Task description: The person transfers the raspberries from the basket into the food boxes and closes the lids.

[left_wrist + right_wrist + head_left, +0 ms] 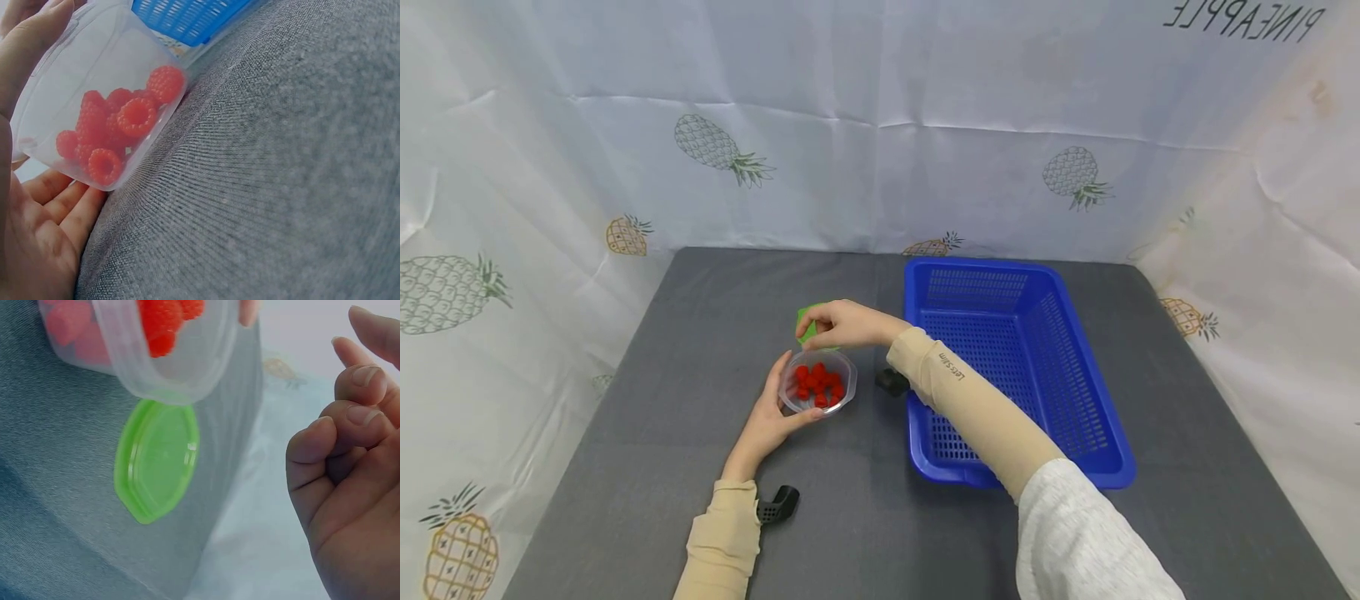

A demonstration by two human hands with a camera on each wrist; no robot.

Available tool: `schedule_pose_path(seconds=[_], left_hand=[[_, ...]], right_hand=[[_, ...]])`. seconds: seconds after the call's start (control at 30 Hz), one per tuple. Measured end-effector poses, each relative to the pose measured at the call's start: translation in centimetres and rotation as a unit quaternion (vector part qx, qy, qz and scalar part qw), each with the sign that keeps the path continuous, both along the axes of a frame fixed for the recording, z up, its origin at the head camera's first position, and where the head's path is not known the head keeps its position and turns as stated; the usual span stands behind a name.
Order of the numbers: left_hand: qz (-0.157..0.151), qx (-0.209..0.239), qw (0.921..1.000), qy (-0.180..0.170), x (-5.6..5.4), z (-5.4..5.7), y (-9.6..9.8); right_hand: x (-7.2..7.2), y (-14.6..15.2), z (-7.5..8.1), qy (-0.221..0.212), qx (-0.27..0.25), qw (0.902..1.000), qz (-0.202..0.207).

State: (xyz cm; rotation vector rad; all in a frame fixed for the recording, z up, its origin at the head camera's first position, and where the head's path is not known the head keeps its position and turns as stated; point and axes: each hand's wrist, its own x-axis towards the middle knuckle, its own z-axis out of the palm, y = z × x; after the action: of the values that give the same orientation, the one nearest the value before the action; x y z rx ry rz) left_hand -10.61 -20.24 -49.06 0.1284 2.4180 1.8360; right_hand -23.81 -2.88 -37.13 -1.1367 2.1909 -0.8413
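Observation:
A clear plastic container [852, 392] stands on the grey table with several red raspberries [820, 382] inside. My left hand [767, 423] holds it from the left, thumb at the near side and fingers round the far side. In the left wrist view, fingertips touch the wall of the tub, and the raspberries [105, 165] show through it. Just beyond the container lies a green lid [161, 459], flat on the table. Over that lid hovers my right hand [850, 323], partly hiding it in the head view. Its thumb and index finger are apart, the other fingers curled, nothing held.
To the right stands a blue plastic basket [1082, 375] with slotted walls, under my right forearm. A white cloth with pineapple prints [707, 142] hangs behind and beside the grey table [850, 533]. Black wrist cameras [781, 505] sit on both wrists.

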Motion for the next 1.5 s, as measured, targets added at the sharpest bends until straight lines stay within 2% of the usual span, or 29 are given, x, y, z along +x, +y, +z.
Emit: schedule_pose_path(seconds=[0.23, 0.4, 0.7, 0.77, 1.0, 1.23, 1.5], left_hand=[[0.005, 0.005, 1.0, 0.002, 0.2, 0.2, 0.0], [0.007, -0.001, 1.0, -0.003, 0.2, 0.2, 0.1], [0.013, -0.003, 0.9999, -0.007, 0.0, 0.2, 0.3], [0.012, 0.001, 0.9999, -0.01, 0.0, 0.5, 0.4], [0.005, -0.005, 1.0, -0.003, 0.9, 3.1, 0.9], [0.006, -0.007, 0.9999, -0.004, 1.0, 3.2, 1.0], [0.007, -0.01, 0.9999, -0.002, 0.9, 3.0, 0.9]], right_hand=[[0.2, 1.6, 1.7, -0.005, -0.038, 0.9991, -0.019], [0.2, 3.5, 2.9, -0.003, -0.065, 0.9968, -0.047], [-0.1, 7.3, 3.8, -0.022, -0.09, 0.9904, -0.102], [-0.2, 8.3, 3.7, -0.027, -0.097, 0.9885, -0.113], [-0.1, 11.1, 3.0, -0.057, -0.092, 0.9847, -0.136], [0.1, 13.5, 2.4, -0.081, -0.085, 0.9812, -0.154], [0.3, 15.6, 0.9, -0.117, -0.087, 0.976, -0.161]])
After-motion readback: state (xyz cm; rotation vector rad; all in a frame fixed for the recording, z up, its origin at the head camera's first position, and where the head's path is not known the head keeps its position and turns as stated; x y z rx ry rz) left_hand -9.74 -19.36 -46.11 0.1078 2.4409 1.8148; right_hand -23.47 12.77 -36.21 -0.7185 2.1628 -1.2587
